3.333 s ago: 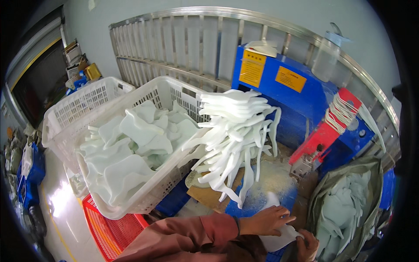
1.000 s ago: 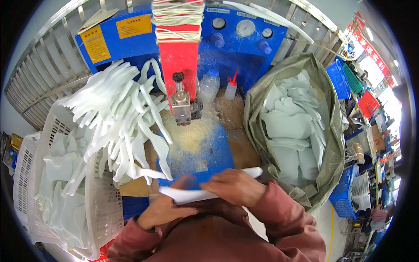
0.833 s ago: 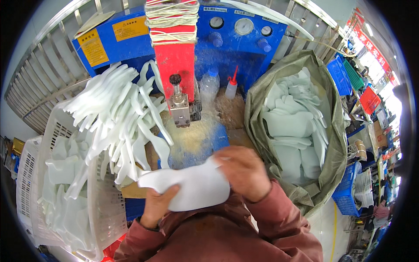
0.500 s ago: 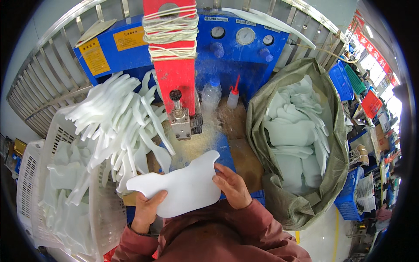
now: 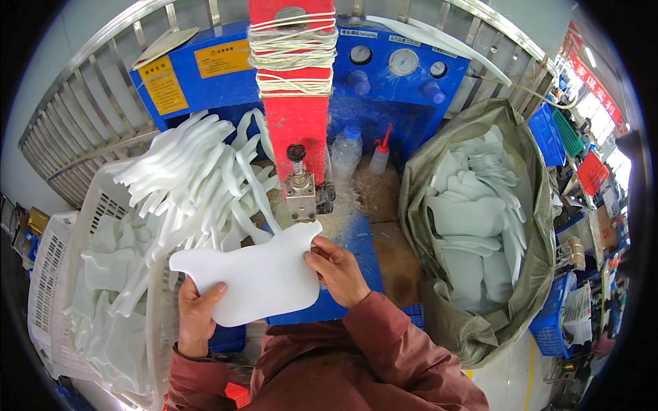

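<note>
A flat white curved foam-like pad [image 5: 257,277] is held between my two hands in front of the machine. My left hand [image 5: 199,312] grips its lower left edge, thumb on top, the other fingers behind it. My right hand [image 5: 336,270] pinches the right edge below the upper right corner. That corner reaches the metal head [image 5: 301,198] at the foot of the red machine arm [image 5: 296,123]; I cannot tell whether they touch. Several similar white pieces lie in a heap [image 5: 192,178] left of the arm.
A white basket [image 5: 154,342] with more pads stands on the left. At right sits an open olive-green sack [image 5: 428,301] full of pads. Behind the arm are a clear bottle [image 5: 347,152], a red-tipped squeeze bottle [image 5: 380,157] and the blue machine panel [image 5: 301,41] with gauges. Pale dust covers the worktop.
Both hands have carried the pad to the left and slightly up, bringing its right corner close to the metal head. The whole view has shifted a little. The grip stays the same.
</note>
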The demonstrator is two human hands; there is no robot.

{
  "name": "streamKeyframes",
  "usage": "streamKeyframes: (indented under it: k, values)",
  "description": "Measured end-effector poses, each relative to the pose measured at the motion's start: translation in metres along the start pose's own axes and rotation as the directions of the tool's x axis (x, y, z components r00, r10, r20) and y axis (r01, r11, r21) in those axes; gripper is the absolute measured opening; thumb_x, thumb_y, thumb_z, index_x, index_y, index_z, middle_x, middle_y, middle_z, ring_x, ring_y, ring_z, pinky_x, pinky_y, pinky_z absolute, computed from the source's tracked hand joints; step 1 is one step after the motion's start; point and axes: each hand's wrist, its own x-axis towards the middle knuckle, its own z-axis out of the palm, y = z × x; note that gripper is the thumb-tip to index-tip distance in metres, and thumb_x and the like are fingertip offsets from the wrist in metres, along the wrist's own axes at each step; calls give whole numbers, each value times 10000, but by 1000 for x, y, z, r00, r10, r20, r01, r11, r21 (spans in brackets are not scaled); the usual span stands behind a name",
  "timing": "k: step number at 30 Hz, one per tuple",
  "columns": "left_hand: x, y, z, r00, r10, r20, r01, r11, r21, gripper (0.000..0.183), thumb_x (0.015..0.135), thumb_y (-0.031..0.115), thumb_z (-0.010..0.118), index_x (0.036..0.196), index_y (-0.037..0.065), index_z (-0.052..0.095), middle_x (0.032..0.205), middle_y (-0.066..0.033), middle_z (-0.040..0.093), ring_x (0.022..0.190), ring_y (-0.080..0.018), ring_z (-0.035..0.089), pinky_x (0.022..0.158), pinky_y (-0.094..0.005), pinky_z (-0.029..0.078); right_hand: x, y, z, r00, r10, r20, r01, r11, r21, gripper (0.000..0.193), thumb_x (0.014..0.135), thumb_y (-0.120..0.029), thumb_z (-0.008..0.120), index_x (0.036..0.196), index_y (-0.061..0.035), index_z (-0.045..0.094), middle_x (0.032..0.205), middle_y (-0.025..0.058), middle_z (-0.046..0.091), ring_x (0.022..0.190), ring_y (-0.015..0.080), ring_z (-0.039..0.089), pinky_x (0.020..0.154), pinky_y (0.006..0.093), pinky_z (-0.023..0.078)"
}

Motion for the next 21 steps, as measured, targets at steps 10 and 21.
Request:
streamKeyframes:
  k: [10, 21]
  values:
    - [5, 4, 1, 1000, -10, 23, 9, 999, 35, 502, 931, -14, 683, 1415, -28, 552, 1265, -138, 700, 1127, -247, 700, 996, -397, 562, 1, -3, 2, 999, -30, -20, 31, 999, 25, 235, 1025, -122, 653, 1243, -36, 672, 863, -73, 583, 730, 24, 479, 616, 219, 384]
    - [20, -5, 22, 995, -50, 83, 49, 999, 8, 494, 930, -33, 673, 1409, -37, 551, 1284, -122, 689, 1145, -218, 678, 1000, -369, 541, -3, -4, -21, 991, -86, -105, 90, 995, 33, 331, 1030, -102, 648, 1348, -11, 661, 922, -52, 646, 766, 28, 524, 644, 221, 418]
